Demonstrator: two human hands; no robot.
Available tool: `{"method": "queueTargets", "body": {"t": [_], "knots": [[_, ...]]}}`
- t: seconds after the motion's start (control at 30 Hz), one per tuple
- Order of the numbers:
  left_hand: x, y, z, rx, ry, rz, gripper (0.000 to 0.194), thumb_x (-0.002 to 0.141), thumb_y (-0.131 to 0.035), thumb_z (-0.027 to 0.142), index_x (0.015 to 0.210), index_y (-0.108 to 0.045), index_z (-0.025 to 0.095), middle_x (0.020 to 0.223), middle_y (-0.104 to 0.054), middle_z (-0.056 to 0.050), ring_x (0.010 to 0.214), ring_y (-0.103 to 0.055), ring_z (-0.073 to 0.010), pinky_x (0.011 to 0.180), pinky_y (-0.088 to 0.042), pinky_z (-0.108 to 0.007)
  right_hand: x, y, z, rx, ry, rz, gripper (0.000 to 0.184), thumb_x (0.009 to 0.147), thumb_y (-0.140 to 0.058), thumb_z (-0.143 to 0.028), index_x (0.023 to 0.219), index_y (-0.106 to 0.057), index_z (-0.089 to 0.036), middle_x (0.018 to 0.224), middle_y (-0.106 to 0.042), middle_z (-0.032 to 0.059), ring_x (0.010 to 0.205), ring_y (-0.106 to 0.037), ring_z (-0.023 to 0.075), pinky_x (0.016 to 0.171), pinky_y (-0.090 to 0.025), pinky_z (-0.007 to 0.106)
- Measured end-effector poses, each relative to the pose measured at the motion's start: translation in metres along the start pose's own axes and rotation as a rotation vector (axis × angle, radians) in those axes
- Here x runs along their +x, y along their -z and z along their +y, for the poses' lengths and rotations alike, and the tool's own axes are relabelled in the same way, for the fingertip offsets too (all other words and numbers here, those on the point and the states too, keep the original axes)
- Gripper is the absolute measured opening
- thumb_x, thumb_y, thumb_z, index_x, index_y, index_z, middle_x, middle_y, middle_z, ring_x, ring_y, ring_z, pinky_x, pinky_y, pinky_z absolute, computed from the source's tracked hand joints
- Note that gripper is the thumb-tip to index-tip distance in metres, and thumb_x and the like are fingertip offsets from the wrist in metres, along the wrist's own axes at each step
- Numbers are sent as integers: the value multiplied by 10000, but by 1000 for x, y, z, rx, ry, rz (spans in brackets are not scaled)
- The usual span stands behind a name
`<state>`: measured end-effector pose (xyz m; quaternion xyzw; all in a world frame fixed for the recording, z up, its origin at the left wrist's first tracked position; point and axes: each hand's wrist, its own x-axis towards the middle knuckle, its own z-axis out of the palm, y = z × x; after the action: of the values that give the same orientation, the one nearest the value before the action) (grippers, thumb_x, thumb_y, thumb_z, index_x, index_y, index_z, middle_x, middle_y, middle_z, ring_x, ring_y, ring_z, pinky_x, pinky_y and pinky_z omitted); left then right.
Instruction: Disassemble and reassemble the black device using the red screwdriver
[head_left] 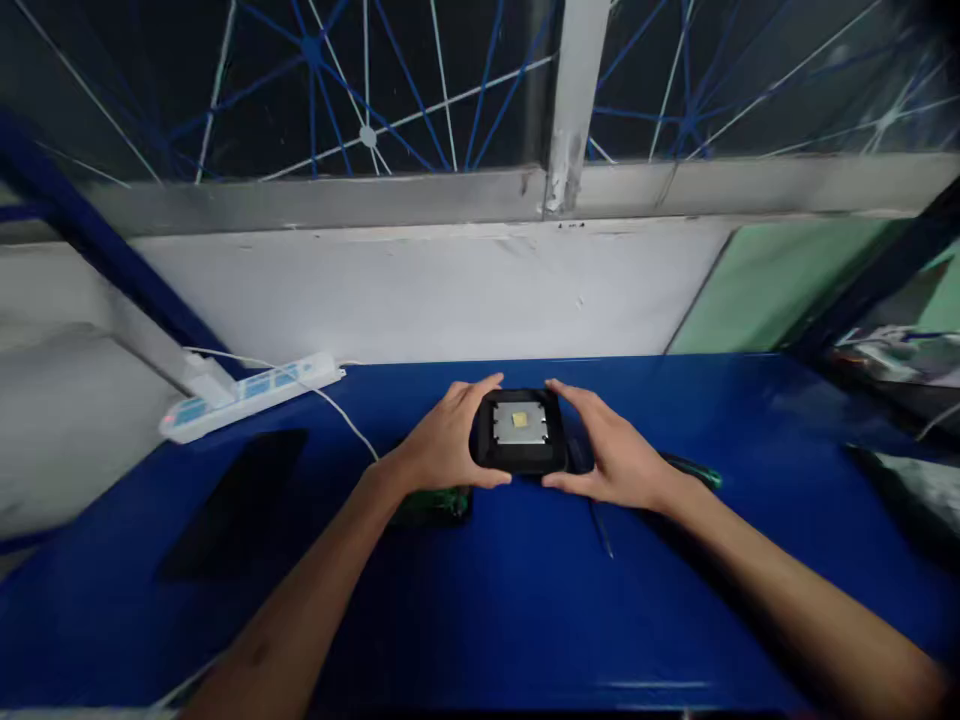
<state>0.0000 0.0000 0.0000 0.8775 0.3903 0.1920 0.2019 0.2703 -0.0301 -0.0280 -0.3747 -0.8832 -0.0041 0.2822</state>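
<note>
A small black square housing [521, 432] with a silver plate and a yellow chip in its middle is held over the blue table [480, 600]. My left hand [444, 440] grips its left side, thumb below and fingers curled over the top. My right hand [609, 447] clasps its right side the same way. Under my left hand lies a green circuit board [435, 503], mostly hidden. A thin screwdriver with a green handle [694, 470] lies behind my right wrist, and part of it is covered.
A white power strip [251, 393] with a white cable sits at the table's back left against the white wall. A dark flat mat [236, 500] lies on the left. Cluttered items stand at the far right edge [900, 360]. Windows with blue and white lines are above.
</note>
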Motion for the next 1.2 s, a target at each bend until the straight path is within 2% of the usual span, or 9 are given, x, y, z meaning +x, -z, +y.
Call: {"method": "queueTargets", "body": {"t": [0.13, 0.2, 0.3, 0.47, 0.63, 0.8, 0.9, 1.03, 1.2], "knots": [[-3, 11, -10, -20, 99, 121, 1192, 632, -849, 519, 1568, -172, 227, 1477, -421, -160, 1403, -352, -406, 1129, -358, -599, -2, 8, -10, -182, -165, -27, 858, 915, -487, -666, 1521, -297, -88, 1347, -584, 248, 1222, -604, 385, 966, -544, 544], [-4, 17, -14, -36, 134, 194, 1189, 622, -850, 544, 1560, -198, 214, 1488, -400, -168, 1413, -343, -418, 1146, -332, -600, -5, 9, -15, -245, -278, -131, 726, 961, -403, -636, 1450, -431, -100, 1169, -669, 206, 991, -705, 364, 776, -594, 509], [-7, 26, -14, -60, 159, 250, 1177, 623, -845, 564, 1554, -215, 214, 1507, -371, -173, 1413, -350, -432, 1154, -316, -601, -9, 6, -20, -264, -383, -291, 610, 976, -391, -598, 1356, -540, -144, 1105, -696, 165, 769, -735, 321, 583, -556, 430], [-17, 28, 0, -83, 163, 204, 1151, 631, -834, 562, 1542, -218, 220, 1500, -389, -167, 1404, -352, -447, 1125, -340, -634, -11, -1, -20, -205, -444, -373, 428, 976, -454, -431, 1317, -568, -199, 1089, -694, 128, 730, -734, 265, 569, -477, 344], [-29, 11, 18, -87, 111, 89, 1147, 600, -833, 575, 1512, -245, 204, 1495, -363, -189, 1385, -375, -442, 1122, -355, -634, -9, -2, -16, -143, -517, -376, 335, 971, -441, -358, 1215, -603, -197, 1075, -692, 125, 779, -732, 271, 598, -449, 333], [-33, -9, 34, -54, 16, -59, 1164, 505, -862, 540, 1478, -321, 203, 1414, -458, -167, 1323, -442, -434, 1078, -416, -625, -5, -7, -12, -2, -546, -226, 315, 968, -480, -290, 1242, -596, -188, 1144, -683, 135, 914, -713, 256, 722, -493, 342], [-33, -15, 43, -38, -16, -129, 1130, 490, -852, 556, 1450, -371, 201, 1374, -500, -162, 1340, -414, -455, 1067, -418, -636, -4, -13, -6, 103, -545, -72, 293, 971, -518, -342, 1209, -601, -193, 1078, -693, 106, 862, -689, 221, 766, -508, 344], [-35, -14, 48, -26, -22, -139, 1113, 484, -856, 571, 1427, -393, 205, 1378, -510, -163, 1352, -404, -459, 1065, -424, -621, -4, -17, 2, 155, -509, 69, 308, 969, -538, -356, 1213, -597, -178, 929, -688, 71, 809, -661, 213, 777, -518, 360], [-36, -17, 51, -31, -57, -215, 1120, 447, -844, 592, 1405, -424, 192, 1380, -523, -147, 1381, -368, -467, 1120, -357, -644, -2, -3, 5, 177, -487, 259, 380, 982, -521, -393, 1289, -589, -180, 904, -668, 61, 763, -654, 198, 748, -534, 363]]}}
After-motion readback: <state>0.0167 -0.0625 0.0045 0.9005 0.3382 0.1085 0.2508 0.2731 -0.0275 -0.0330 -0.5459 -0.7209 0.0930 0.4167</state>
